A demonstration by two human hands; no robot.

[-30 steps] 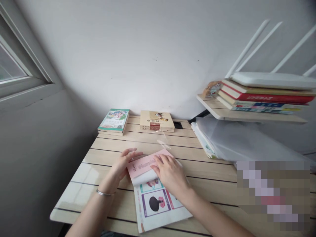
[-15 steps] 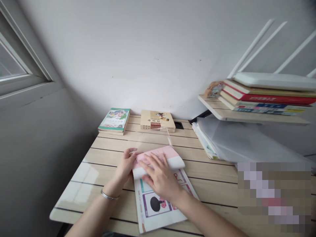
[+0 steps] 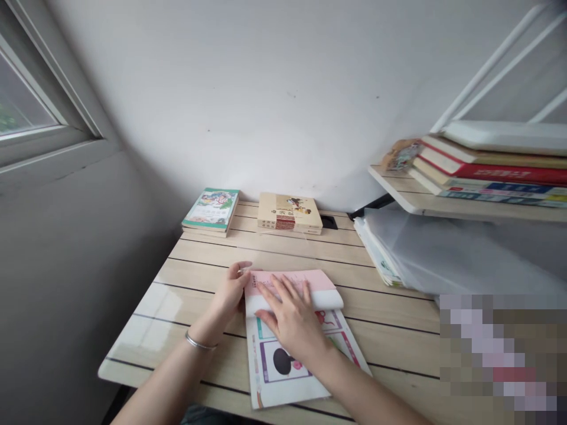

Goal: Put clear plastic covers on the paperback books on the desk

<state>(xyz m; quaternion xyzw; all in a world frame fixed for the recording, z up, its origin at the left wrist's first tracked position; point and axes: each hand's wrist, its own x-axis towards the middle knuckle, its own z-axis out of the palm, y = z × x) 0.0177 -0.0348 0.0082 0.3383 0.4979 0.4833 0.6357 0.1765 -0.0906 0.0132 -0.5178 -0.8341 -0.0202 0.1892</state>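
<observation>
A picture booklet (image 3: 287,391) lies on the desk in front of me, its printed page showing a black shape in a purple frame. Its pink cover (image 3: 316,279) is folded back over the upper part. My right hand (image 3: 292,319) rests flat on this pink cover with its fingers spread. At the booklet's upper left corner, my left hand (image 3: 230,292) is closed, thumb against fingers, on the edge of a clear plastic cover (image 3: 283,248). The plastic stretches beyond the booklet's top and is hard to see. A silver bangle circles my left wrist.
Toward the wall on the slatted desk (image 3: 150,348) lie green-edged books (image 3: 211,208) and two beige books (image 3: 290,212). A raised shelf (image 3: 416,203) at right bears stacked books (image 3: 496,171) and a white router (image 3: 509,134). Below it sit papers and grey plastic sheets (image 3: 443,248).
The view has shifted, so things sit a little differently in the picture. The booklet's folded pink cover lies straighter. My right hand stays spread on it; my left keeps its corner hold.
</observation>
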